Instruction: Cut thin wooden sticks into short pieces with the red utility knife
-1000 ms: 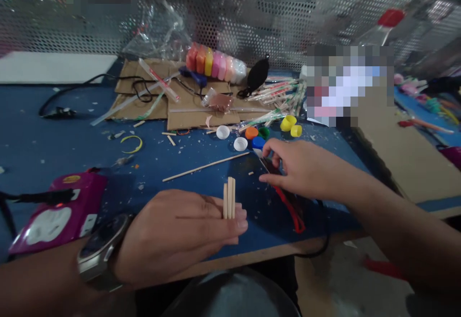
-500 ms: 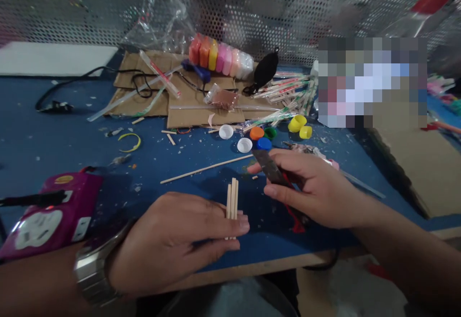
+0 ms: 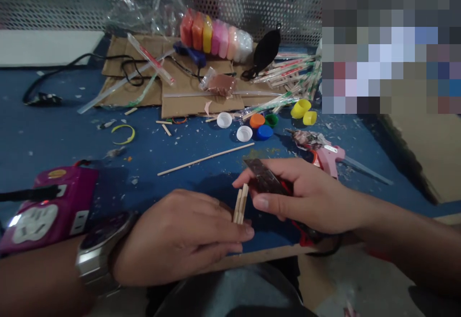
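Observation:
My left hand (image 3: 180, 235), a metal watch (image 3: 97, 259) on its wrist, is closed on a small bundle of short wooden sticks (image 3: 240, 205). They point up between thumb and fingers, leaning slightly right. My right hand (image 3: 306, 192) is closed around a cutter with a dark flat blade (image 3: 266, 175) and red parts on its body. The index fingertip of that hand extends beside the blade, close to the stick tops. A longer thin wooden stick (image 3: 205, 159) lies on the blue table (image 3: 151, 144) beyond both hands.
A pink glue gun (image 3: 329, 156) lies beyond my right hand. Bottle caps (image 3: 257, 120), wrapped chopsticks (image 3: 291, 74), cardboard (image 3: 140, 57) and coloured clay packs (image 3: 216, 36) are farther back. A purple power strip (image 3: 68, 182) sits at left; more cardboard (image 3: 421, 153) stands at right.
My right hand has moved left and slightly down, bringing the cutter closer to the short sticks. The sticks have shifted a little right and tilted. The camera view has also shifted.

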